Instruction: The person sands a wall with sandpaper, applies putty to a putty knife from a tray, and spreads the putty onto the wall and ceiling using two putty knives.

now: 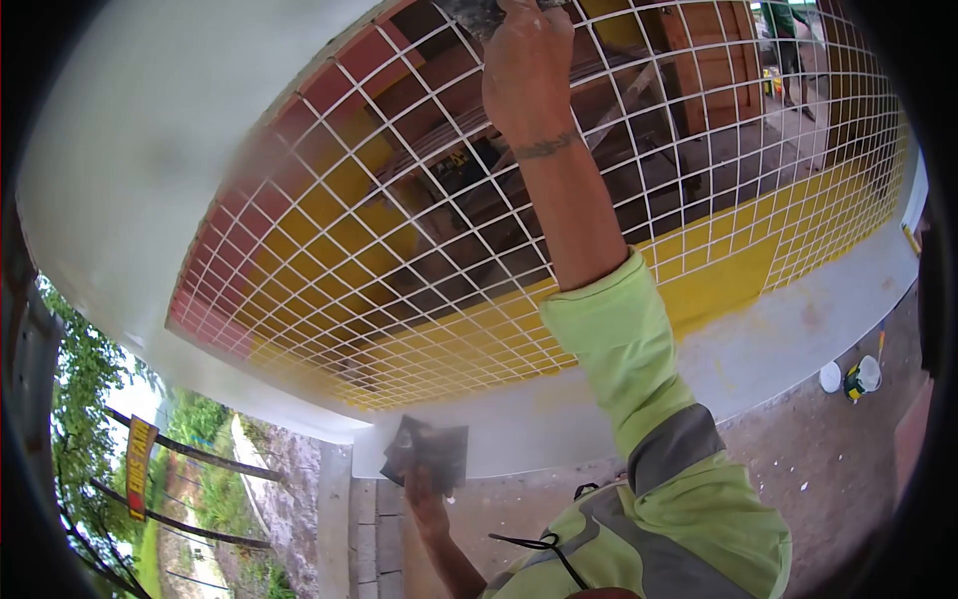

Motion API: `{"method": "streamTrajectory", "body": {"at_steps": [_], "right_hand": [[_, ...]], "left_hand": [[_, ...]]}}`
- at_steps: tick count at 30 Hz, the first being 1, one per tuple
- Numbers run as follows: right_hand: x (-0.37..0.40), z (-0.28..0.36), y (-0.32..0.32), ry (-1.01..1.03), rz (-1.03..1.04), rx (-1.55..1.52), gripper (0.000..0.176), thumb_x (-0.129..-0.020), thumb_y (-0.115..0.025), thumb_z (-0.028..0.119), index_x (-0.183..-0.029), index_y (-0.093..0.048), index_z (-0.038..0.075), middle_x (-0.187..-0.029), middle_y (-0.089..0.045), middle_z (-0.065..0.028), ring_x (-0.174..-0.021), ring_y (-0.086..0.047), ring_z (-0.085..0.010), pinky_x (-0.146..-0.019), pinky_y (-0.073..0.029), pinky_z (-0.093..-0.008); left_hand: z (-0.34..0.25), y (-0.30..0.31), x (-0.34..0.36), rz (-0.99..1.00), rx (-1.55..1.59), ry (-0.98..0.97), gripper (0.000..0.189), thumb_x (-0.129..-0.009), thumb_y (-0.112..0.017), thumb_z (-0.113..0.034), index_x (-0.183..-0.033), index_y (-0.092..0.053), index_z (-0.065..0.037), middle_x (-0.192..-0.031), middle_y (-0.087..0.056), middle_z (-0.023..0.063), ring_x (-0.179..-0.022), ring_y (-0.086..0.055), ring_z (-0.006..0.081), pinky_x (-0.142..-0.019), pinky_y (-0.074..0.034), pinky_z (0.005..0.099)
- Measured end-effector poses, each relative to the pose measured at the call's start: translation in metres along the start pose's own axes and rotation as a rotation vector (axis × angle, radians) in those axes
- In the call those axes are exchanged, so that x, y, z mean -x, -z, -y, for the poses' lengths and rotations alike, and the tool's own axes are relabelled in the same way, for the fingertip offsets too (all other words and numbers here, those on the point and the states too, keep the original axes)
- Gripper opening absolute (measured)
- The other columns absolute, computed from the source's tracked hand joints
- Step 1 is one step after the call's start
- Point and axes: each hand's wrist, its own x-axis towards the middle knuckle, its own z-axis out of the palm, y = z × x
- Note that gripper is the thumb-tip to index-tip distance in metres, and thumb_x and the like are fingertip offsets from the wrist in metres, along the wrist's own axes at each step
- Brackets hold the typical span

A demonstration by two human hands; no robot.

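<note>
Two hands are at work in front of a white wire grille (399, 250) set in a white wall (130, 150), seen through a wide, curved lens that tilts the scene. The right hand (526, 65) is raised high at the top of the view, with its back to the camera. Its fingers are closed around a grey tool (474, 12) held against the grille, though the frame edge cuts off most of the tool. A dark band circles that wrist, and a lime-green sleeve (624, 349) covers the arm from the elbow down. The left hand (424, 491) is low, near the bottom centre, gripping from beneath a dark, flat, square board (431, 449) held up in front of the base of the wall, well apart from the right hand. Behind the grille are red and yellow painted bands and a dim interior. On the bare ground (818, 469) at right, a small can (856, 379) sits just beside a white lid (829, 376), close to the wall. At far left, outdoors, a yellow sign (139, 464) hangs among green trees. Another person (783, 25) stands far off at top right.
</note>
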Motion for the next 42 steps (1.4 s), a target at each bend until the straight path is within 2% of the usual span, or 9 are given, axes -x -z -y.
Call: {"method": "streamTrajectory", "body": {"at_steps": [2, 9, 18, 24, 27, 30, 33, 37, 42], "right_hand": [[-0.005, -0.007, 0.005, 0.123, 0.09, 0.205, 0.017, -0.101, -0.044, 0.017, -0.091, -0.05, 0.005, -0.075, -0.038, 0.0035, -0.067, -0.033, -0.0086, -0.061, -0.033, -0.0264], [-0.003, 0.036, -0.059, -0.18, -0.388, -0.358, 0.007, -0.097, -0.051, 0.009, -0.097, -0.055, 0.003, -0.086, -0.051, -0.0014, -0.077, -0.049, -0.0132, -0.071, -0.043, -0.0297], [0.003, 0.058, -0.073, -0.179, -0.315, -0.306, 0.015, -0.099, -0.05, 0.01, -0.109, -0.054, 0.0, -0.104, -0.057, -0.008, -0.098, -0.056, -0.0176, -0.09, -0.047, -0.0324], [0.012, 0.072, -0.082, -0.092, -0.262, -0.338, 0.017, -0.099, -0.049, 0.009, -0.111, -0.055, -0.002, -0.102, -0.058, -0.0094, -0.096, -0.057, -0.0209, -0.089, -0.048, -0.034], [0.042, 0.067, -0.029, 0.773, -0.004, 1.292, 0.023, -0.095, -0.055, 0.007, -0.111, -0.058, -0.008, -0.112, -0.063, -0.0181, -0.099, -0.061, -0.024, -0.086, -0.049, -0.0321], [0.047, 0.078, -0.062, -0.271, -0.675, -0.269, 0.023, -0.093, -0.06, 0.01, -0.109, -0.059, -0.007, -0.108, -0.065, -0.0111, -0.1, -0.062, -0.0202, -0.086, -0.049, -0.0312], [0.039, 0.032, -0.011, 0.28, -0.163, 0.986, 0.024, -0.091, -0.062, 0.011, -0.11, -0.06, -0.004, -0.106, -0.065, -0.0078, -0.098, -0.063, -0.0188, -0.085, -0.05, -0.0315], [0.017, 0.039, -0.038, -0.263, -0.4, -0.203, 0.012, -0.098, -0.047, 0.008, -0.099, -0.055, 0.0, -0.087, -0.057, -0.0066, -0.082, -0.057, -0.0178, -0.075, -0.048, -0.0329], [-0.006, 0.015, -0.031, -0.148, -0.357, -0.286, 0.01, -0.096, -0.046, 0.007, -0.089, -0.053, 0.004, -0.079, -0.054, -0.0018, -0.069, -0.051, -0.0094, -0.058, -0.044, -0.0276]], "left_hand": [[-0.002, -0.004, 0.001, 0.003, 0.004, -0.088, 0.048, -0.1, -0.055, -0.029, -0.14, -0.048, -0.005, -0.095, -0.059, -0.0001, -0.069, -0.05, 0.0078, -0.054, -0.039, 0.0249], [-0.01, -0.004, 0.003, 0.027, 0.046, -0.072, 0.045, -0.1, -0.054, -0.028, -0.139, -0.048, -0.005, -0.094, -0.058, -0.0002, -0.069, -0.051, 0.0078, -0.054, -0.04, 0.0253], [0.001, -0.004, -0.005, 0.029, 0.09, -0.117, 0.043, -0.099, -0.056, -0.028, -0.135, -0.05, -0.005, -0.097, -0.058, 0.0013, -0.071, -0.052, 0.0098, -0.054, -0.04, 0.0263], [-0.016, -0.011, -0.007, 0.046, 0.212, 0.031, 0.04, -0.1, -0.056, -0.027, -0.132, -0.053, -0.004, -0.097, -0.058, 0.003, -0.071, -0.053, 0.0109, -0.054, -0.041, 0.0266], [-0.007, -0.011, -0.015, 0.08, 0.186, -0.019, 0.038, -0.1, -0.055, -0.027, -0.13, -0.054, -0.004, -0.095, -0.058, 0.0028, -0.069, -0.052, 0.0109, -0.054, -0.04, 0.0266], [0.004, -0.008, -0.016, 0.112, 0.133, -0.086, 0.035, -0.1, -0.054, -0.027, -0.127, -0.055, -0.004, -0.093, -0.058, 0.002, -0.067, -0.051, 0.0105, -0.053, -0.04, 0.0264], [0.018, -0.006, -0.02, 0.109, 0.05, -0.135, 0.034, -0.1, -0.053, -0.028, -0.124, -0.055, -0.005, -0.091, -0.057, 0.0009, -0.067, -0.051, 0.0097, -0.053, -0.04, 0.0263], [-0.002, -0.013, -0.017, 0.094, 0.147, 0.015, 0.035, -0.1, -0.053, -0.03, -0.125, -0.055, -0.006, -0.091, -0.058, -0.0001, -0.068, -0.051, 0.0089, -0.054, -0.04, 0.0262], [-0.031, -0.02, -0.012, 0.125, 0.196, 0.091, 0.036, -0.099, -0.054, -0.031, -0.126, -0.055, -0.007, -0.091, -0.057, -0.0005, -0.069, -0.051, 0.0088, -0.054, -0.04, 0.0262]]}}
